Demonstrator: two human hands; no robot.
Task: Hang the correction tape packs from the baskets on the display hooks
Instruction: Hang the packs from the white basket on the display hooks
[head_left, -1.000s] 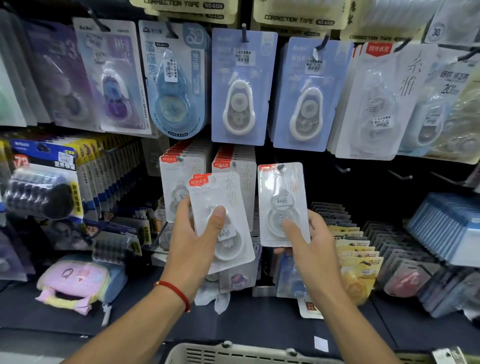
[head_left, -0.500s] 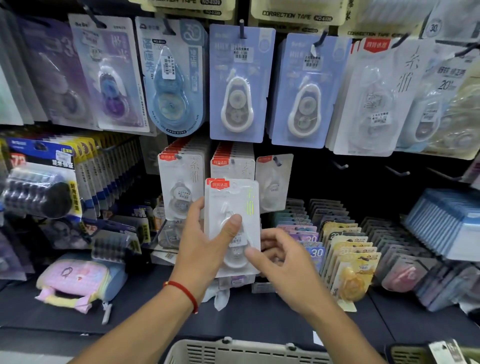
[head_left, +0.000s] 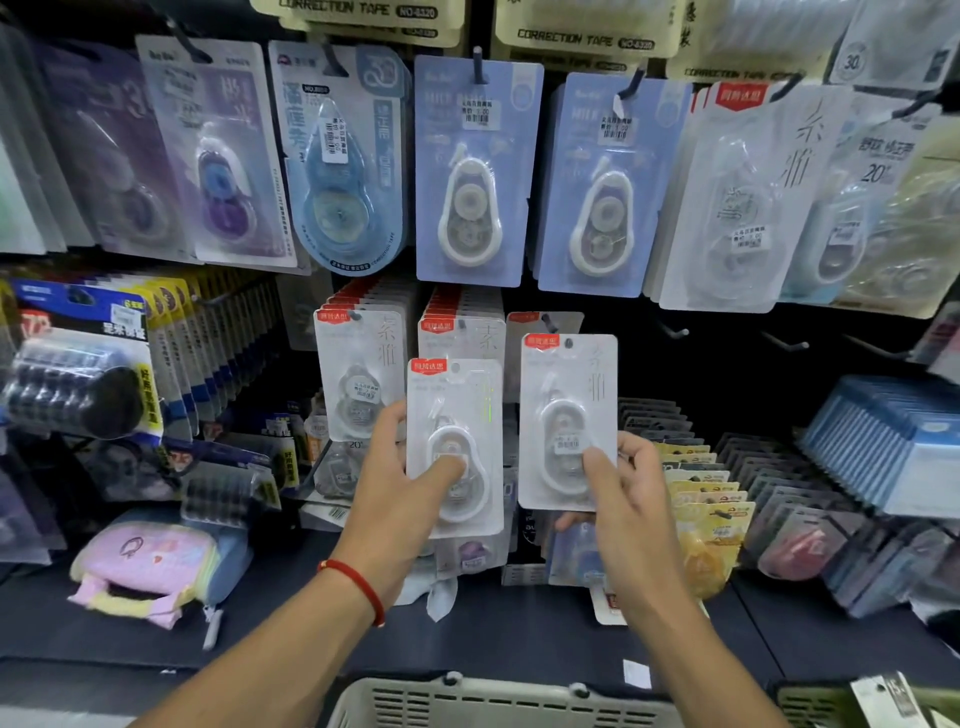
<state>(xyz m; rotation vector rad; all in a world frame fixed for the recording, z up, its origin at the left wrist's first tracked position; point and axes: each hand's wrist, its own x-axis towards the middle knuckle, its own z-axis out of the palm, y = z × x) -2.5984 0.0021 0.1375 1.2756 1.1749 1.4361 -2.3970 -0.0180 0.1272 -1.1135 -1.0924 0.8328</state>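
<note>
Each hand holds one pack up in front of the hooks, so this looks like the hanging step. The left hand pinches the left pack, thumb pressed on its front low down. The right hand pinches the right pack the same way. That pack sits just in front of a hook with one pack on it. Next, the hole at the top of the right pack must line up with that hook's tip and slide on. The basket sits near, at the bottom.
</note>
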